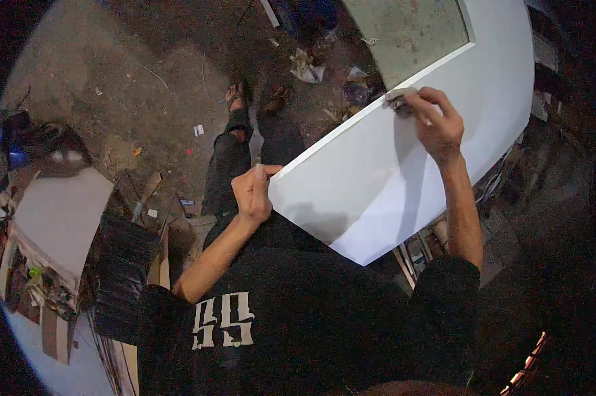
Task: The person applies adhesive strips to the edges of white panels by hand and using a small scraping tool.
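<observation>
A large white panel [370, 178] slants across my lap from lower middle to upper right. My left hand [253, 193] is closed on its near left corner, fingers pinching the edge. Farther along the same long edge, my right hand [436, 122] is closed on a small greyish piece [397, 100], pressed against the rim. Its exact kind is too small and shadowed to tell. Just beyond this spot, the white border turns at an inner corner beside a pale greenish-grey area [417, 39].
Scraps and crumpled litter [306, 68] lie on the brown dirt floor [146, 59]. At left are a pale board [64, 214], a black ribbed object [123, 270] and wooden strips [149, 188]. My bare foot [235, 96] rests on the floor ahead.
</observation>
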The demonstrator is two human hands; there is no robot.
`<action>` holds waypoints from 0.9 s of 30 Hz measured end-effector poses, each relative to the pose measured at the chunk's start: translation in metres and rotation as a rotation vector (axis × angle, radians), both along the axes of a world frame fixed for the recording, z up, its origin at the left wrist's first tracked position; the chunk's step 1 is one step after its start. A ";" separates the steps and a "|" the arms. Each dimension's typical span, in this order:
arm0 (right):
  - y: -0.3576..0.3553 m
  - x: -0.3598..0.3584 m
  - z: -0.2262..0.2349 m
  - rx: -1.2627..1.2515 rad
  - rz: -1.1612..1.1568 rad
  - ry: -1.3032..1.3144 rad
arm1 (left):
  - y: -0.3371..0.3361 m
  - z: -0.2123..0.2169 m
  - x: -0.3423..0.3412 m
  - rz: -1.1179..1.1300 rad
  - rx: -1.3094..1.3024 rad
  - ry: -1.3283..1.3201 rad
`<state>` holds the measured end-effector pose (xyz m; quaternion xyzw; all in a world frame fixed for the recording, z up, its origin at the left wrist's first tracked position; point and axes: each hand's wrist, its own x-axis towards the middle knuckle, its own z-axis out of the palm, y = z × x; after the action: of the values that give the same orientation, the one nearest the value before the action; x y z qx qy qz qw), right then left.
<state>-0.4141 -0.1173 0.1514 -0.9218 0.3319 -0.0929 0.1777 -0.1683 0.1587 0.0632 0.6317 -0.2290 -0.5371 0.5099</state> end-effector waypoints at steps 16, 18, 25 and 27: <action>-0.013 0.020 -0.007 0.273 -0.072 0.073 | -0.012 0.003 -0.003 0.024 0.038 -0.091; -0.011 0.025 -0.009 0.233 0.035 0.060 | -0.011 0.001 -0.004 0.032 0.031 -0.057; -0.048 0.007 -0.009 0.173 0.063 0.073 | -0.012 0.007 -0.003 0.043 0.043 -0.110; -0.040 0.010 -0.014 0.209 0.130 0.063 | -0.009 0.003 -0.005 0.071 0.039 -0.107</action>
<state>-0.4041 -0.1569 0.1372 -0.9202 0.2847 -0.0172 0.2680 -0.1734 0.1502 0.0666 0.6769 -0.2230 -0.4885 0.5034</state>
